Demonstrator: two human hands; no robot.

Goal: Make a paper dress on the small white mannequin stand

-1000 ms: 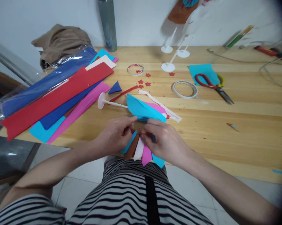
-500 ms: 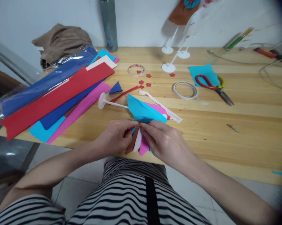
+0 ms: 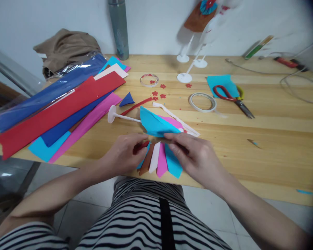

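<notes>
Both hands are down at the near edge of the surface (image 3: 263, 132), working close together. The left hand (image 3: 125, 152) is closed, thumb and fingertips pinching the gathered top of a fan of strips (image 3: 160, 161), right where a red end pokes out. The right hand (image 3: 195, 158) comes in from the other side, fingers laid over that same top and closed on it. So the fan sits squarely between the two hands, neither one nearer than the other. Brown, white, pink and blue strips spread from the pinch point, their long axes running back toward the person, loose tips hanging just past the edge.

Just beyond the fingertips lies a folded blue piece (image 3: 156, 123) with pink under it, touching the top of the fan, mounted on a white stick (image 3: 121, 116) that points away to the left. Long coloured sheets (image 3: 60, 107) lie further left. A tape ring (image 3: 202, 101) and scissors (image 3: 231, 97) sit well apart to the right.
</notes>
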